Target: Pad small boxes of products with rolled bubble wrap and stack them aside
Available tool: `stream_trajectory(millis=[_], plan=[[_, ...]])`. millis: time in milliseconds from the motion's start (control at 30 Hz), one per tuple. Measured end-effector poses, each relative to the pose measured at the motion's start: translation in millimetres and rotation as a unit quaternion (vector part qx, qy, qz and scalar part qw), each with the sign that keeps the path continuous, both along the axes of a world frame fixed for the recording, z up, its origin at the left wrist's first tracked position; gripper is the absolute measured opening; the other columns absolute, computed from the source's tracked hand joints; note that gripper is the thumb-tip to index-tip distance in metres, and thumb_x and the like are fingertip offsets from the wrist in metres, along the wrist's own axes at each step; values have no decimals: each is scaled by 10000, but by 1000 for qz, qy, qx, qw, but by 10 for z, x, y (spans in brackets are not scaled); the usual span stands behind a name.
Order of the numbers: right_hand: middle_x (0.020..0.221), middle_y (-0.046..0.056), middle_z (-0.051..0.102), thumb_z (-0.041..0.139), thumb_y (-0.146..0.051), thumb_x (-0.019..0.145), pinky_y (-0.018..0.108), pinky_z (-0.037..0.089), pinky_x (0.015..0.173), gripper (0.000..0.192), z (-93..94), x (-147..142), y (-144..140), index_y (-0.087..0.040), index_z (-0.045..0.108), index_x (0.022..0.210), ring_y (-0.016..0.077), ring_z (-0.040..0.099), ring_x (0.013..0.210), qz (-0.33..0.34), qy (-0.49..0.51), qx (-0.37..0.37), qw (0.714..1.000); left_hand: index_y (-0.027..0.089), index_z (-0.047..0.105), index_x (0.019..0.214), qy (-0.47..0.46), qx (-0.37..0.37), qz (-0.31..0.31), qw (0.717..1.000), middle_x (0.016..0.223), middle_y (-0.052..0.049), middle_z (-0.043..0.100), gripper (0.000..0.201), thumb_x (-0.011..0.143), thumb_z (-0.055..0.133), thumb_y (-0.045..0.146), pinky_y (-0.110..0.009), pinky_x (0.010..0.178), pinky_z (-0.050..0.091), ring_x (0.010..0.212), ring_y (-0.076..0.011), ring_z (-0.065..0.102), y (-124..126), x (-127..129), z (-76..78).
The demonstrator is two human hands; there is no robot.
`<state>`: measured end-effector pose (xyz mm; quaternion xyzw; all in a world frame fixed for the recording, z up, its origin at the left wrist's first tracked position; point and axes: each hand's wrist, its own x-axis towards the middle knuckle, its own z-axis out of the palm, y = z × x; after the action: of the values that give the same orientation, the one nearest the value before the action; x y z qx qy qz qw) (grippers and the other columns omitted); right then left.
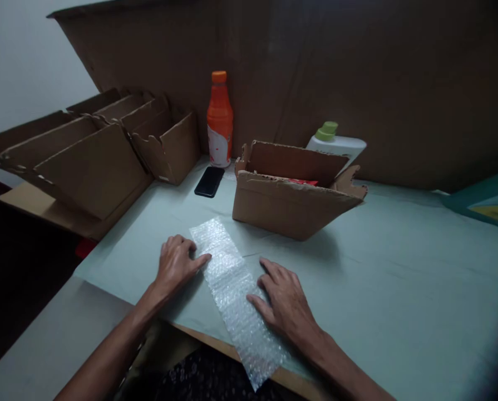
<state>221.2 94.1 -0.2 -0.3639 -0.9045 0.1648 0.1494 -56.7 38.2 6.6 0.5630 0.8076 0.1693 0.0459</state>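
Observation:
A long strip of clear bubble wrap lies slantwise on the pale green table cover, its near end hanging over the front edge. At its left edge rests my left hand, thumb stretched over the wrap and the other fingers bent and apart. My right hand lies along the right edge with its fingers spread, the thumb touching the wrap. Neither hand grips anything. Just beyond the strip stands an open cardboard box with something red partly showing inside.
A black phone lies before an orange bottle. Behind the box leans a white bottle with a green cap. Several open cardboard boxes stand at the left. A tall cardboard panel backs the table; a green package sits far right.

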Motion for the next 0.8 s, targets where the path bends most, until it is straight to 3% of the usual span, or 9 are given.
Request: stream_trajectory(millis=[133, 267, 367, 433, 500, 533, 600, 700, 800], plan=[[1258, 146, 675, 621, -255, 858, 487, 481, 897, 133, 77, -13, -104, -213, 552, 753, 326, 614, 1119, -1, 53, -12, 999, 187, 634, 721, -37, 30, -36, 998, 813, -58, 621, 137, 846, 599, 231, -396, 806, 456, 847, -243, 578, 191, 267, -22], [757, 26, 661, 580, -370, 908, 332, 483, 658, 199, 179, 321, -393, -238, 533, 767, 192, 607, 672, -86, 118, -143, 979, 203, 616, 781, -62, 73, -115, 989, 935, -59, 637, 70, 840, 587, 179, -379, 864, 468, 938, -230, 577, 273, 574, 8], [723, -6, 623, 594, -467, 906, 288, 485, 591, 311, 160, 521, -685, -239, 563, 1114, 173, 599, 618, -188, 203, -280, 919, 205, 620, 799, -76, 82, -176, 978, 1000, -67, 632, 52, 838, 601, 175, -378, 893, 469, 982, -234, 564, 363, 816, 19], [856, 24, 672, 593, -492, 899, 310, 530, 660, 641, 126, 570, -864, -231, 358, 1435, 186, 651, 699, -217, 255, -367, 868, 197, 624, 802, -80, 77, -199, 974, 1007, -81, 625, 60, 846, 595, 171, -398, 905, 465, 994, -249, 555, 449, 939, 3], [1037, 76, 690, 585, -497, 896, 355, 557, 766, 824, 114, 563, -1007, -239, 165, 1556, 197, 684, 802, -211, 283, -432, 830, 188, 628, 802, -81, 67, -208, 973, 1006, -99, 618, 77, 861, 583, 171, -428, 914, 459, 1000, -267, 548, 534, 1014, -32], [1104, 94, 683, 593, -494, 888, 375, 555, 814, 839, 120, 546, -1062, -244, 171, 1568, 203, 687, 846, -203, 282, -448, 823, 182, 631, 807, -81, 63, -210, 972, 1004, -107, 615, 83, 869, 577, 174, -444, 919, 455, 1003, -276, 546, 566, 1034, -51], [1110, 99, 690, 620, -490, 867, 391, 546, 843, 737, 150, 507, -1135, -239, 372, 1514, 215, 674, 867, -195, 252, -452, 833, 170, 646, 877, -82, 58, -211, 972, 1016, -118, 613, 77, 883, 572, 193, -472, 935, 450, 1017, -290, 542, 591, 1039, -77], [1024, 89, 715, 677, -500, 824, 377, 539, 809, 547, 194, 472, -1183, -211, 646, 1286, 225, 648, 851, -209, 236, -452, 834, 148, 605, 1163, -87, 70, -214, 970, 1114, -136, 607, 275, 909, 558, 242, -503, 970, 447, 1069, -300, 536, 476, 952, -44], [1019, 76, 723, 746, -517, 773, 337, 540, 746, 566, 203, 476, -1216, -208, 672, 1240, 201, 643, 803, -231, 333, -508, 760, 185, 541, 1302, -98, 87, -268, 954, 1255, -122, 595, 418, 886, 508, 155, -470, 1037, 443, 1170, -267, 532, 119, 758, 67]])
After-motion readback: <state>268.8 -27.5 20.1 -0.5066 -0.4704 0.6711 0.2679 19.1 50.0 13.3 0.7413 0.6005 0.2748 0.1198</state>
